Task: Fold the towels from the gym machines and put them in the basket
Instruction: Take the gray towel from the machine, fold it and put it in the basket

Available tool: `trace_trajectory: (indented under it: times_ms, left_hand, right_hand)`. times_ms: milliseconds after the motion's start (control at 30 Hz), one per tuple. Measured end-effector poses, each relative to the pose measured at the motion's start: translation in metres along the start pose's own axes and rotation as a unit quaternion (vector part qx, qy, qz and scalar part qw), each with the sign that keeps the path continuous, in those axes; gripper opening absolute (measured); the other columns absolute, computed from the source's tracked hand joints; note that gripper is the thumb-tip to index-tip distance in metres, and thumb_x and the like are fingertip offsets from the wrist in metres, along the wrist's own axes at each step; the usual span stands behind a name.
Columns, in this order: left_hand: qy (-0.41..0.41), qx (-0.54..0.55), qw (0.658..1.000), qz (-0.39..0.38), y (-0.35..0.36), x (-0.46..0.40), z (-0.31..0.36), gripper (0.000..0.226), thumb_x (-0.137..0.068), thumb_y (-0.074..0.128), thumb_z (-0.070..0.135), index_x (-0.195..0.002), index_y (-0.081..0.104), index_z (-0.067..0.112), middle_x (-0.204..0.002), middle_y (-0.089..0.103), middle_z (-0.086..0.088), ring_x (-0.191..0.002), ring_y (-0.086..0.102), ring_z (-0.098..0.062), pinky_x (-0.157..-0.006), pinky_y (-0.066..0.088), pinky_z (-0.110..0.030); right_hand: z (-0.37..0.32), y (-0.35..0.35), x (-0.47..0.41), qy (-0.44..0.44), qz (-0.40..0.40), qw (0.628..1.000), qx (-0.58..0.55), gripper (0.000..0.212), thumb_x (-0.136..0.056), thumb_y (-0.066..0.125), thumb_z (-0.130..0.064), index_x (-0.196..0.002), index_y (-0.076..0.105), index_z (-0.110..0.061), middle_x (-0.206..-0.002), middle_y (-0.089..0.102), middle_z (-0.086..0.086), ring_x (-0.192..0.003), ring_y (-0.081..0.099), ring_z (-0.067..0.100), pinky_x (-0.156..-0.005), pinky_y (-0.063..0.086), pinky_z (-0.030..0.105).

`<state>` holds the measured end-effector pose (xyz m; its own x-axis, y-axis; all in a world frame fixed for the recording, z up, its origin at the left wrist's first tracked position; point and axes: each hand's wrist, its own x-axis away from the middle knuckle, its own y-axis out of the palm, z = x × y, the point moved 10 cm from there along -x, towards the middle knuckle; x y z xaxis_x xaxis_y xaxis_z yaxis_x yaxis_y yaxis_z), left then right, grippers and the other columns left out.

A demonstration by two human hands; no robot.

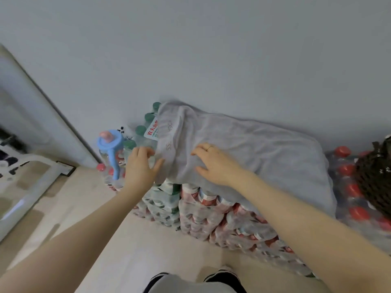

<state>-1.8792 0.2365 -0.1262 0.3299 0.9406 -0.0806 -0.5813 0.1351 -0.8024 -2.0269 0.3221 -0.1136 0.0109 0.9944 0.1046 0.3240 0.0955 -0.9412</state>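
A light grey towel (264, 153) with a stitched band along its left edge lies spread over stacked packs of bottled water (211, 214) against the wall. My left hand (140, 168) is at the towel's left edge, thumb touching the band, fingers extended over the bottles. My right hand (213, 163), with a ring on one finger, rests palm down on the towel near that edge, fingers spread. A dark woven basket (374, 176) shows at the right border, partly cut off.
A blue water jug pump (111, 146) stands on bottles left of the towel. Red-capped bottles (355, 191) sit right of the towel beside the basket. A white door frame (53, 106) and a low white rack (25, 187) are on the left. Beige floor (148, 250) lies before my feet.
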Motion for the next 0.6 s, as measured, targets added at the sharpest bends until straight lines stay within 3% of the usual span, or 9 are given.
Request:
trace_trajectory:
  times_ms: [167, 267, 367, 433, 467, 600]
  left_hand:
    - [-0.051, 0.037, 0.994, -0.094, 0.016, 0.011, -0.049, 0.05, -0.072, 0.074, 0.039, -0.107, 0.055, 0.009, -0.119, 0.047, -0.009, -0.114, 0.044, -0.023, -0.09, 0.035, -0.028]
    - [-0.045, 0.082, 0.984, -0.153, 0.037, 0.017, -0.042, 0.05, -0.071, 0.077, 0.034, -0.109, 0.054, 0.011, -0.119, 0.043, -0.006, -0.109, 0.047, -0.02, -0.089, 0.036, -0.026]
    - [-0.031, 0.112, 0.978, -0.175, 0.051, 0.016, -0.033, 0.031, -0.078, 0.069, 0.023, -0.103, 0.057, 0.008, -0.109, 0.042, -0.006, -0.101, 0.049, -0.023, -0.081, 0.037, -0.026]
    - [-0.026, 0.14, 0.979, -0.148, 0.049, 0.013, -0.031, 0.011, -0.082, 0.06, 0.018, -0.077, 0.053, 0.01, -0.095, 0.044, -0.006, -0.099, 0.05, -0.03, -0.074, 0.036, -0.028]
    - [-0.016, 0.152, 0.98, -0.129, 0.046, 0.012, -0.028, 0.019, -0.083, 0.058, 0.017, -0.068, 0.047, 0.01, -0.09, 0.045, -0.007, -0.095, 0.05, -0.031, -0.071, 0.035, -0.029]
    - [0.156, 0.167, 0.969, -0.096, 0.03, 0.025, 0.025, 0.024, -0.083, 0.056, 0.018, -0.071, 0.046, 0.0, -0.077, 0.045, -0.009, -0.077, 0.042, -0.025, -0.066, 0.035, -0.028]
  right_hand:
    - [-0.042, 0.024, -0.011, 0.008, -0.014, 1.0, 0.003, 0.045, -0.092, 0.047, -0.022, -0.134, 0.039, -0.011, -0.143, 0.035, 0.008, -0.13, 0.036, 0.025, -0.105, 0.032, 0.034]
    - [-0.044, 0.031, -0.005, 0.049, -0.002, 0.999, -0.008, 0.046, -0.093, 0.047, -0.024, -0.136, 0.037, -0.012, -0.146, 0.033, 0.005, -0.132, 0.034, 0.023, -0.107, 0.03, 0.034]
    - [-0.035, 0.036, 0.013, 0.094, 0.024, 0.995, -0.023, 0.044, -0.093, 0.047, -0.024, -0.135, 0.04, -0.013, -0.147, 0.031, 0.005, -0.135, 0.03, 0.022, -0.109, 0.028, 0.034]
    - [-0.023, 0.034, 0.031, 0.128, 0.086, 0.987, -0.05, 0.038, -0.092, 0.048, -0.02, -0.129, 0.046, -0.012, -0.141, 0.039, 0.005, -0.13, 0.036, 0.022, -0.106, 0.033, 0.034]
    - [-0.015, 0.031, 0.043, 0.152, 0.128, 0.977, -0.071, 0.034, -0.092, 0.049, -0.018, -0.125, 0.05, -0.01, -0.135, 0.044, 0.006, -0.125, 0.041, 0.022, -0.103, 0.035, 0.034]
    - [0.035, 0.021, 0.111, 0.305, 0.277, 0.901, -0.138, 0.025, -0.09, 0.048, -0.009, -0.113, 0.057, -0.006, -0.12, 0.053, 0.01, -0.112, 0.049, 0.024, -0.096, 0.038, 0.033]
